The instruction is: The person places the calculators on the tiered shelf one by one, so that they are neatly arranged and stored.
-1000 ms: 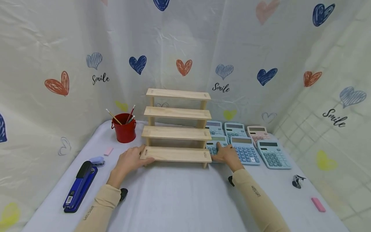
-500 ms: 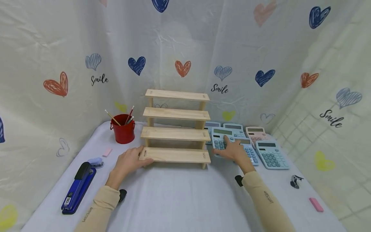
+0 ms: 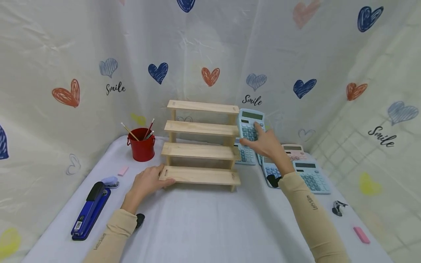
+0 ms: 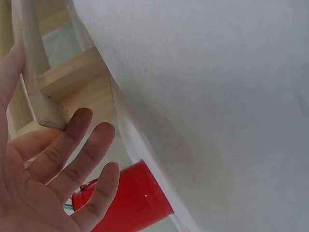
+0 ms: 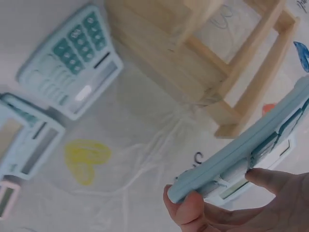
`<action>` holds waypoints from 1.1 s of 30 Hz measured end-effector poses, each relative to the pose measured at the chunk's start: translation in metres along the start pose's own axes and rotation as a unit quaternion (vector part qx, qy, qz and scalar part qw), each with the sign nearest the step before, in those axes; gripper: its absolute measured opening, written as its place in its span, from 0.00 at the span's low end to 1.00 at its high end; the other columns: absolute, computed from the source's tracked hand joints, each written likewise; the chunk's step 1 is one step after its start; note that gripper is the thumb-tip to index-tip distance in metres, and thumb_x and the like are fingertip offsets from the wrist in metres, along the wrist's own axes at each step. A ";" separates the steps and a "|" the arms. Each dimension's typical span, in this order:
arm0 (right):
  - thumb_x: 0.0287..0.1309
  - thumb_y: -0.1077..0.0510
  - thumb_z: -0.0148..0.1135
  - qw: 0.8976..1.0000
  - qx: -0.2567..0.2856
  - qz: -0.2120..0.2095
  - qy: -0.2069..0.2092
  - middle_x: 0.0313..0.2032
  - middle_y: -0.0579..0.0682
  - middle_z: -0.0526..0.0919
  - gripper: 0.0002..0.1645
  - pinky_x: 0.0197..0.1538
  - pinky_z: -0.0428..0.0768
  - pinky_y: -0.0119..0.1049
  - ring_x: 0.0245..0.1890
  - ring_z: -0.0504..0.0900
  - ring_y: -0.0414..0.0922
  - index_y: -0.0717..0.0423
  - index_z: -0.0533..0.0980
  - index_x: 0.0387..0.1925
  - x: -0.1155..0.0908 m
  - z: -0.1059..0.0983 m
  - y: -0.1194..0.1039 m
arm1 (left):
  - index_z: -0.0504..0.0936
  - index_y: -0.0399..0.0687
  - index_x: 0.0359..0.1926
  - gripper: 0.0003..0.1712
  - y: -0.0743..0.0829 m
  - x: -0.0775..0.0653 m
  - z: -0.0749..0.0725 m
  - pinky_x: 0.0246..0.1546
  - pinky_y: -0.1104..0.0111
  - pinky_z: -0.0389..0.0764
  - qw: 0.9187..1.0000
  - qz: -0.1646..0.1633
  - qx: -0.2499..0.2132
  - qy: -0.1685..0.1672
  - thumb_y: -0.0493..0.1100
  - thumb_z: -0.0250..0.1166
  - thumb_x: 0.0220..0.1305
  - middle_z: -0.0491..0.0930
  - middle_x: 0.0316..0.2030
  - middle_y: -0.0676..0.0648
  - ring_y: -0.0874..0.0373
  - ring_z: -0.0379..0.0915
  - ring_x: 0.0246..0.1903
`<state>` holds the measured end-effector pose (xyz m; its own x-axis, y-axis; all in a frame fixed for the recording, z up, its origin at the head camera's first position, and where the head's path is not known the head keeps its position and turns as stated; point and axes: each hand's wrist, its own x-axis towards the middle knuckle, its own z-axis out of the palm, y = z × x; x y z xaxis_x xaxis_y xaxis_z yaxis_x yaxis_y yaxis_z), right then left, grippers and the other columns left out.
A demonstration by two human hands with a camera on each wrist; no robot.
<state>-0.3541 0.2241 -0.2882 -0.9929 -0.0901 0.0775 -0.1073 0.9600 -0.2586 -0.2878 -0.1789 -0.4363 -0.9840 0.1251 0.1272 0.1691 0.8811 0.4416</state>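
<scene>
A light wooden display stand (image 3: 198, 175) with several stepped shelves is at the centre of the table. My left hand (image 3: 146, 184) grips the left end of its lowest shelf, thumb along the front; the left wrist view shows the other fingers (image 4: 99, 140) loosely extended beside the board's corner. My right hand (image 3: 268, 146) holds a light blue calculator (image 3: 251, 124) by its edges, raised and tilted upright at the stand's right side near the top shelf. In the right wrist view this calculator (image 5: 241, 145) appears edge-on, between thumb and fingers.
Below my right arm lie more blue calculators (image 3: 246, 157) and a pink calculator (image 3: 294, 151). At left are a red bucket (image 3: 142, 149) with pencils, a blue stapler (image 3: 90, 213) and a pink eraser (image 3: 123, 171). Another pink eraser (image 3: 361, 235) lies far right.
My right hand has picked the blue calculator from the front row beside the stand and lifted it up to the height of the upper shelves. The left hand stays on the lowest shelf.
</scene>
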 end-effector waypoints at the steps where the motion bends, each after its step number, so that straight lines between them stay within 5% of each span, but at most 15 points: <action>1: 0.55 0.16 0.46 1.000 -0.001 -0.006 0.007 0.70 0.79 0.56 0.67 0.61 0.71 0.68 0.64 0.67 0.72 0.50 0.37 0.81 0.004 -0.003 -0.006 | 0.77 0.44 0.55 0.39 0.000 0.000 0.001 0.23 0.65 0.60 1.000 -0.001 -0.001 -0.002 0.68 0.71 0.55 0.64 0.24 0.50 0.57 0.64 0.26; 12: 0.53 0.17 0.48 0.997 0.001 -0.033 0.067 0.72 0.75 0.56 0.65 0.66 0.65 0.69 0.71 0.59 0.72 0.49 0.46 0.80 0.064 -0.022 -0.059 | 0.77 0.43 0.58 0.41 0.004 0.001 0.003 0.24 0.65 0.61 1.000 -0.016 -0.007 -0.001 0.67 0.72 0.54 0.69 0.26 0.49 0.56 0.67 0.28; 18: 0.53 0.18 0.48 0.991 -0.047 -0.064 0.110 0.54 0.72 0.73 0.60 0.64 0.67 0.59 0.57 0.70 0.65 0.55 0.59 0.74 0.089 -0.007 -0.085 | 0.76 0.43 0.61 0.43 0.004 0.000 0.004 0.25 0.64 0.64 1.000 -0.014 -0.001 0.001 0.67 0.72 0.54 0.76 0.31 0.48 0.56 0.69 0.30; 24: 0.53 0.15 0.39 0.984 -0.118 -0.049 0.126 0.57 0.75 0.72 0.59 0.63 0.65 0.59 0.57 0.71 0.66 0.50 0.61 0.74 0.103 0.013 -0.112 | 0.75 0.41 0.62 0.45 0.002 0.001 -0.002 0.26 0.65 0.65 1.000 -0.014 0.011 0.002 0.67 0.72 0.54 0.78 0.34 0.47 0.55 0.69 0.32; 33: 0.52 0.11 0.37 0.986 -0.100 -0.053 0.119 0.64 0.73 0.65 0.63 0.65 0.66 0.60 0.64 0.68 0.65 0.48 0.59 0.76 0.105 0.020 -0.130 | 0.75 0.41 0.63 0.46 0.000 0.003 -0.001 0.25 0.65 0.64 1.000 -0.018 0.005 -0.013 0.67 0.72 0.54 0.74 0.31 0.48 0.56 0.68 0.31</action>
<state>-0.4450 0.0844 -0.2658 -0.9339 -0.1517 0.3239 -0.1746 0.9837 -0.0428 -0.2907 -0.1791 -0.4351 -0.9906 0.1037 0.0887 0.1322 0.8902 0.4360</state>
